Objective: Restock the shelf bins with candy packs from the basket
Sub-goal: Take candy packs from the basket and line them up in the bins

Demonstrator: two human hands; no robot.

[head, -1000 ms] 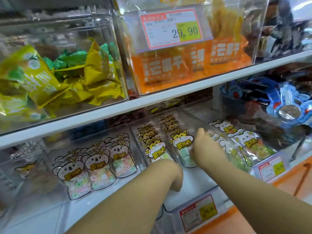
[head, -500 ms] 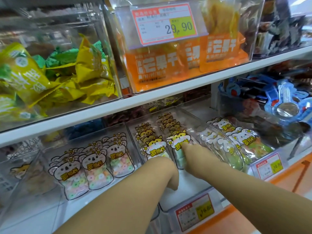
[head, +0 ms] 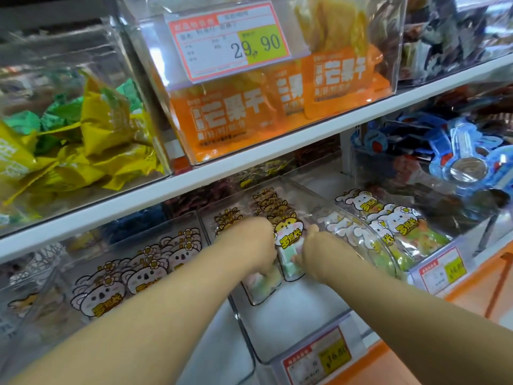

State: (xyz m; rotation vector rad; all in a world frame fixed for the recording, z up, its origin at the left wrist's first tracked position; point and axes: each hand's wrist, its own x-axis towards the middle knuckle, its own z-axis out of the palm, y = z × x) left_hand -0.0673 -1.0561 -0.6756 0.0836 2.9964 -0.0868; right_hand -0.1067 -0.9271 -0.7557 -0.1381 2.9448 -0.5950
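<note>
Item: middle bin (head: 294, 318), clear plastic, lower shelf (head: 277, 151).
Contents: two rows of hamster-print candy packs standing upright toward the back. The front stretch of the bin floor is bare, down to the price tag (head: 319, 359).
Left hand (head: 249, 245): lies over the front of the left row, on the left-row pack (head: 261, 284). Its fingers are hidden under the hand, so I cannot tell whether they grip.
Right hand (head: 313, 251): lies against the right edge of the front pack (head: 288, 240) of the right row. The fingers appear curled on that edge, though blur makes this uncertain.
Neighbours: koala packs (head: 111, 290) in the bin to the left and rabbit packs (head: 402, 226) in the bin to the right, both partly stocked.
Basket: not in view.
Progress, as judged: the restock is partway. Both rows are seated and being squared up. The front of this bin has room for more packs, and so does the koala bin.
</note>
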